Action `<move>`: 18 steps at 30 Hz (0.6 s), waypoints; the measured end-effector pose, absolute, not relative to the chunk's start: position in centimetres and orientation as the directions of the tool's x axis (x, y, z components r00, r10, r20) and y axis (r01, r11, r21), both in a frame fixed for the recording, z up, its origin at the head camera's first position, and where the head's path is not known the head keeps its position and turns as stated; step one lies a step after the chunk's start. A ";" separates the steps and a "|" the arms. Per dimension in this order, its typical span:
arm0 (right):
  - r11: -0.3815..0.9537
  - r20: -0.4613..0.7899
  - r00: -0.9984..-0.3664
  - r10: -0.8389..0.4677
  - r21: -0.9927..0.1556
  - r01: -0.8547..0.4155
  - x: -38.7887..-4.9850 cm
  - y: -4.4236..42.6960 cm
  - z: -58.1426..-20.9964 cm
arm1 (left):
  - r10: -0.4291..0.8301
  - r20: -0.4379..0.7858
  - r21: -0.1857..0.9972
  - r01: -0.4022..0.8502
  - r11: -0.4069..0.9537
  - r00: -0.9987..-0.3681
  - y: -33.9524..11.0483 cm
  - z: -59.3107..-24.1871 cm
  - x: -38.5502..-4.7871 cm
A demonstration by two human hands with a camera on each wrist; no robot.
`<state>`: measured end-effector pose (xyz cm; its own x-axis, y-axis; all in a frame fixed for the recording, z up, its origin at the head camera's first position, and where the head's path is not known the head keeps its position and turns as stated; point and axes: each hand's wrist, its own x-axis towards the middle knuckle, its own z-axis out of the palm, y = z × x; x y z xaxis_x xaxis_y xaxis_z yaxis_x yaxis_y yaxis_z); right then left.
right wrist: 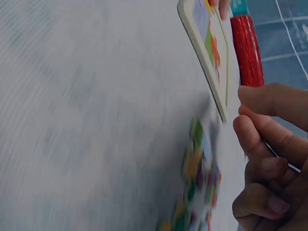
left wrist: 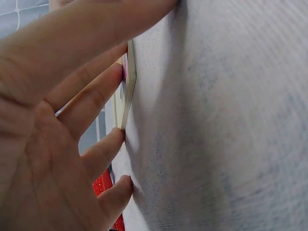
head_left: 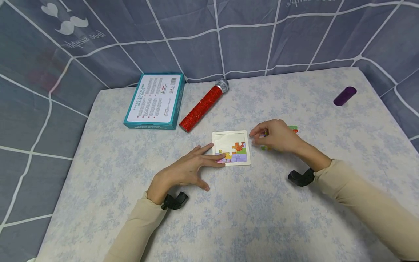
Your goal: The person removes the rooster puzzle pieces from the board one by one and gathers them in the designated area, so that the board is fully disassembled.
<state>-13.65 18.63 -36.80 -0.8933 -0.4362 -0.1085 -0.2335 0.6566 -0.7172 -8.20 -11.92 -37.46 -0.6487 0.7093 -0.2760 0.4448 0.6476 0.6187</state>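
1. Puzzle tray (head_left: 226, 140): lies flat mid-tabletop (head_left: 248, 218), between the two hands. Fitted pieces (head_left: 241, 157) occupy its near part; the far-left part is bare backing. An orange-red piece (head_left: 239, 146) stands at the right edge of the fill; full seating cannot be confirmed.
2. Left hand (head_left: 186, 167): ungripped, fingers spread, fingertips resting on the tray's left side and near-left corner.
3. Right hand (head_left: 278, 136): released by appearance, fingers loosely bent just right of the tray; no piece is visible in it.
4. Loose pieces (head_left: 292, 127): lie beneath and beside the right hand, partly hidden, bunched together. Count not determinable.
5. Risk, judged: uneven pressure from the left fingertips could slide or tip the tray and unseat fitted pieces.
6. Risk, judged: with the pieces bunched, a pick could drag neighbours along or take the wrong one.
7. Risk, judged: a piece forced in misaligned could ride up and lift those adjoining.
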 end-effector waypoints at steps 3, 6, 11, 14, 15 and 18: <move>0.639 -0.098 -0.868 -0.486 -0.718 -0.276 -13.8 17.2 -37.2 | 0.710 -0.279 0.616 0.447 0.649 -0.647 -11.9 -37.5 -8.2; 0.632 -0.100 -0.850 -0.517 -0.714 -0.300 -13.8 16.2 -37.5 | 0.714 -0.277 0.614 0.453 0.646 -0.643 -11.9 -37.6 -8.3; 0.636 -0.110 -0.841 -0.530 -0.707 -0.309 -13.7 15.4 -37.6 | 0.724 -0.275 0.615 0.463 0.639 -0.633 -11.9 -37.5 -8.4; 0.638 -0.106 -0.840 -0.533 -0.702 -0.316 -13.7 15.4 -37.7 | 0.727 -0.275 0.614 0.466 0.637 -0.630 -11.8 -37.4 -8.4; 0.637 -0.105 -0.839 -0.534 -0.702 -0.319 -13.7 15.3 -37.7 | 0.727 -0.275 0.614 0.466 0.637 -0.630 -11.8 -37.3 -8.4; 0.634 -0.102 -0.837 -0.537 -0.704 -0.321 -13.8 15.3 -37.7 | 0.723 -0.275 0.612 0.464 0.640 -0.634 -11.9 -37.3 -8.4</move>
